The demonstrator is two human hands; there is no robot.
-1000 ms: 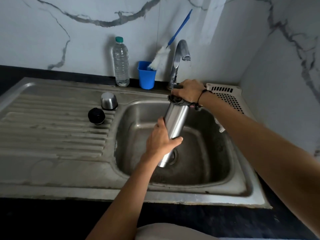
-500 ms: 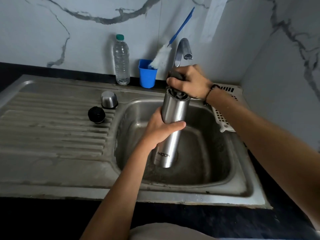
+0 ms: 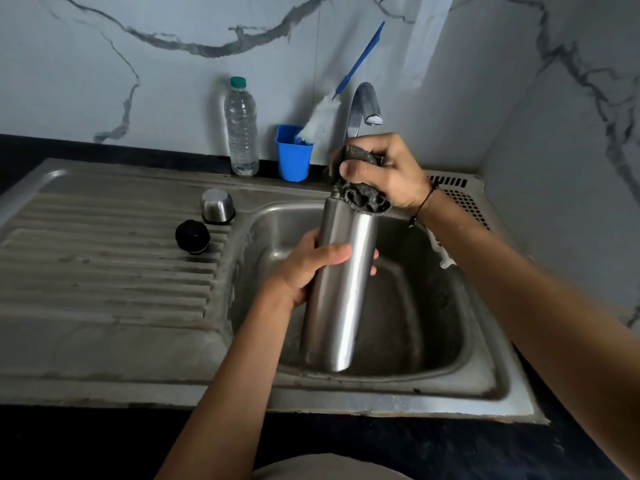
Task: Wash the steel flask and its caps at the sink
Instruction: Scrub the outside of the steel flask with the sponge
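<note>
My left hand [image 3: 304, 268] was wrapped around the middle of the steel flask [image 3: 341, 289], thumb across the front and fingertips just showing past its right side. I held the flask nearly upright over the sink basin [image 3: 433, 306], at the centre of the frame, its top leaning a little to the right and its base low in the bowl; whether the base touched the bottom I could not tell. My right hand [image 3: 384, 171] was closed on a dark grey scrubbing pad [image 3: 367, 200], bunched in my fingers and pressed against the flask's mouth, just above centre. A thin dark band sat on that wrist.

Left of the basin, on the ridged draining board [image 3: 104, 271], were the two caps: the steel cup cap [image 3: 217, 206] standing mouth down near the basin's upper left corner, and the black stopper [image 3: 192, 236] just beside it, lower and to the left. They stood close together but apart.

Behind my right hand rose the curved tap [image 3: 363, 102]. To its left, against the marble wall in the upper middle of the frame, stood a blue cup [image 3: 293, 157] holding a white bottle brush [image 3: 320, 123] with a blue handle, and left of that a clear plastic water bottle [image 3: 241, 129] with a green cap. A white slotted tray [image 3: 460, 195] lay at the right, partly behind my forearm.
</note>
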